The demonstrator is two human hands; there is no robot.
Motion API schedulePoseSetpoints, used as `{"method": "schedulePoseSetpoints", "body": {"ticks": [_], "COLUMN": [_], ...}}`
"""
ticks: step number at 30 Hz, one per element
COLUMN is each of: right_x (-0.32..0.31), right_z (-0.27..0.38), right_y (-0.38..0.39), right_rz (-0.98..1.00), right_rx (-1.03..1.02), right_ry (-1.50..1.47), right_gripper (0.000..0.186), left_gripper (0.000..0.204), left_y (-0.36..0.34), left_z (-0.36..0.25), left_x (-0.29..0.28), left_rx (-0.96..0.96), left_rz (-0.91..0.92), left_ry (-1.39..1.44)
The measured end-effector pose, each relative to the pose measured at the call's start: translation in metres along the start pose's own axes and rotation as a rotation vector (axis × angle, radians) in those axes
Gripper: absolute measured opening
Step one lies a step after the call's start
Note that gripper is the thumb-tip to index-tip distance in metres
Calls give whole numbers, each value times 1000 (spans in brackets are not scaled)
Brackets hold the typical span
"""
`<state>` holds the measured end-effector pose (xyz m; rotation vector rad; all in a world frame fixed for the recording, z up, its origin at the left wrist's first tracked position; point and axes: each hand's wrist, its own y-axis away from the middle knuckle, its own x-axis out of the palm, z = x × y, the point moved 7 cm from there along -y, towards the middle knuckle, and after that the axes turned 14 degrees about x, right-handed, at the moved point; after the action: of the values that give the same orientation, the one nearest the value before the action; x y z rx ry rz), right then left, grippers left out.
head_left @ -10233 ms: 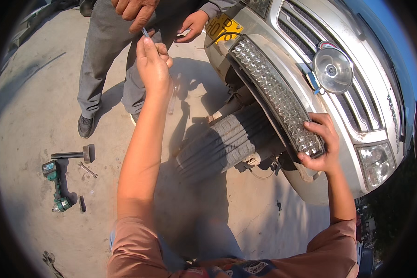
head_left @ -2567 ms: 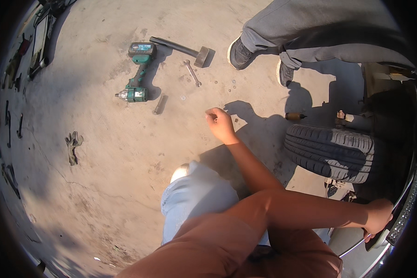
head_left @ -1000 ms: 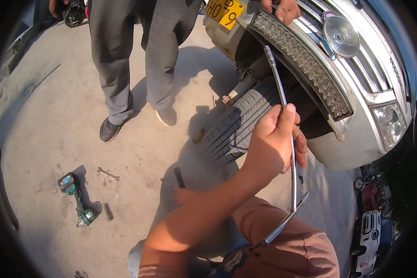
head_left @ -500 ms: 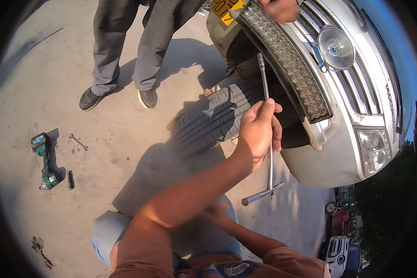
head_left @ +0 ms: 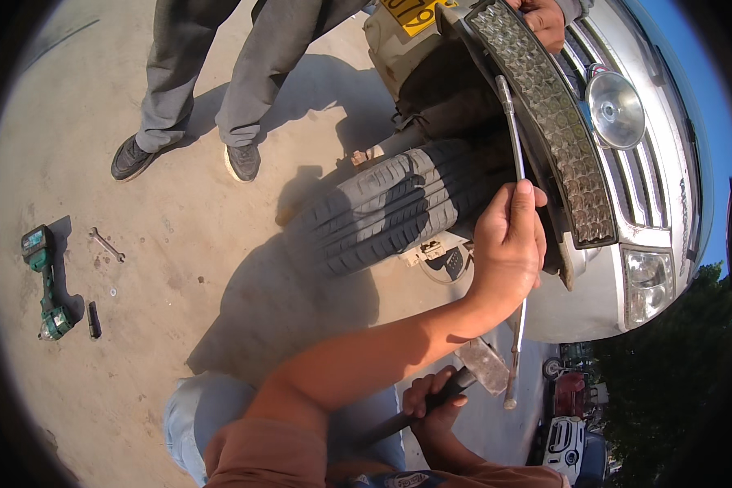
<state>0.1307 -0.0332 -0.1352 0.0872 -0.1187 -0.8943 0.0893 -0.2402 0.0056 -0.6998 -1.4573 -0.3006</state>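
My left hand (head_left: 508, 232) is closed around the shaft of a long T-handle socket wrench (head_left: 519, 150). Its socket end points up toward the edge of the vehicle's bumper with a grey patterned mesh strip (head_left: 549, 122); whether it touches anything there I cannot tell. Low in the view, my right hand (head_left: 437, 403) grips the dark handle of a hammer (head_left: 484, 366). The hammer's worn metal head is beside the wrench's lower end, and contact between them is unclear. Beneath my left forearm's far side lies a black tyre (head_left: 386, 203).
Another person's hand (head_left: 543, 20) rests on the mesh strip, and their legs (head_left: 260, 73) stand at upper left. On the concrete at left lie a green cordless impact wrench (head_left: 47, 285), a spanner (head_left: 106, 244) and a black socket (head_left: 94, 320). A round lamp (head_left: 616, 110) sits on the grille.
My left hand and the T-handle wrench have moved right, nearer the bumper. The hammer has come into view in my right hand, which was low near my lap.
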Motion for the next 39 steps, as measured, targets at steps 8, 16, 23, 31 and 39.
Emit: {"method": "schedulePoseSetpoints", "body": {"ticks": [8, 16, 23, 31, 39], "right_x": [3, -1, -1, -8, -30], "right_z": [60, 100, 105, 118, 127], "right_y": [-31, -29, -37, -20, 5], "right_rz": [209, -191, -231, -93, -176], "right_rx": [-559, -485, -572, -646, -608], "right_ry": [-365, -167, -71, -79, -134], "right_gripper": [67, 14, 20, 17, 26], "left_gripper": [41, 42, 38, 34, 37], "left_y": [9, 7, 2, 35, 77], "left_z": [25, 31, 52, 71, 56], "left_x": [2, -3, 8, 17, 41], "left_rx": [31, 165, 236, 82, 249], "left_rz": [93, 100, 59, 170, 169], "left_ry": [-93, -197, -214, -434, -396]}}
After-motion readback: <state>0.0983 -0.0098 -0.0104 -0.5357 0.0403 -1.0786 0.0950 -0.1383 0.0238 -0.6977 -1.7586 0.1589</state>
